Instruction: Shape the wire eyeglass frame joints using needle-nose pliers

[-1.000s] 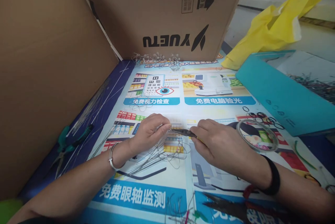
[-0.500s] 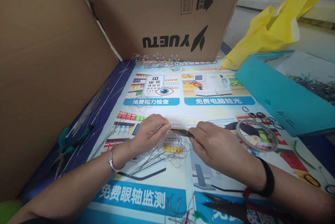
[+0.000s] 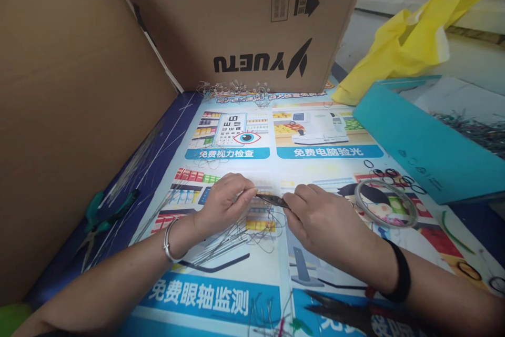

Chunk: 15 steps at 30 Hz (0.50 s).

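Note:
My right hand (image 3: 327, 226) is closed around a pair of pliers (image 3: 273, 200), whose dark jaws point left. The jaw tips meet the fingertips of my left hand (image 3: 226, 203), which is closed in a pinch. What sits between those fingertips is too small to make out. Below both hands, thin metal wires (image 3: 224, 242) lie in a loose bundle, some straight and some bent into loops. They rest on a printed poster sheet (image 3: 278, 169) that covers the table.
Teal-handled pliers (image 3: 97, 218) lie at left near more wires (image 3: 134, 161). Cardboard (image 3: 244, 16) walls the back and left. A coil ring (image 3: 385, 203), black rings (image 3: 390, 173) and a teal box (image 3: 426, 142) are at right. Dark scissors (image 3: 343, 313) lie in front. Small wire pieces (image 3: 262, 94) line the back.
Both hands keep nearly the same pose, with the pliers' tips still at my left fingertips. The whole view has shifted very slightly.

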Available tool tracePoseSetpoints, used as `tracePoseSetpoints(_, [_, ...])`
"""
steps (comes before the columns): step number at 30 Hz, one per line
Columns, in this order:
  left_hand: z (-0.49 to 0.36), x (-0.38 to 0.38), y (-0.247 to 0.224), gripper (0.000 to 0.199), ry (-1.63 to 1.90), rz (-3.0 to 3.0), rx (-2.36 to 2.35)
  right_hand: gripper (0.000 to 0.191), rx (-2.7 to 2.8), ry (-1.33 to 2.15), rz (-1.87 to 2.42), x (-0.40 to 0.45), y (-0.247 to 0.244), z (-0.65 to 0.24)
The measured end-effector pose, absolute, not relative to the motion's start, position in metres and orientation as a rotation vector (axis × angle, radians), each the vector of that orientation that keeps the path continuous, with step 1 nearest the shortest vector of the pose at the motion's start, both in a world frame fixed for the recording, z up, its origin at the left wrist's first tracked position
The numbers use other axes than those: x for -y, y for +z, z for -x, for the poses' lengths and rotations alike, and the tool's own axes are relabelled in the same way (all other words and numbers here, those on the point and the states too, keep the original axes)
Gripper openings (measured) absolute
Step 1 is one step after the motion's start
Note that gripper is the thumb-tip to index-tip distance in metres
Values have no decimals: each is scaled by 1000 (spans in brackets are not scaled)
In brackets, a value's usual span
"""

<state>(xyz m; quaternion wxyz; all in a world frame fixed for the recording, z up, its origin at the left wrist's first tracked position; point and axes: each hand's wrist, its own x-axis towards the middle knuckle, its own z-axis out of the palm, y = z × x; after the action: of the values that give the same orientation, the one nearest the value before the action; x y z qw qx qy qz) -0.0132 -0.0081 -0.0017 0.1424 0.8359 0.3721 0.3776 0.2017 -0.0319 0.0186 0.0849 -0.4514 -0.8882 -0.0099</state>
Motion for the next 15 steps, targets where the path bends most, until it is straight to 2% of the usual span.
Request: tracePoseSetpoints(15, [8, 14, 3, 13, 1075, -2460, -1110, 7, 2620, -326, 1368, 42, 18, -192])
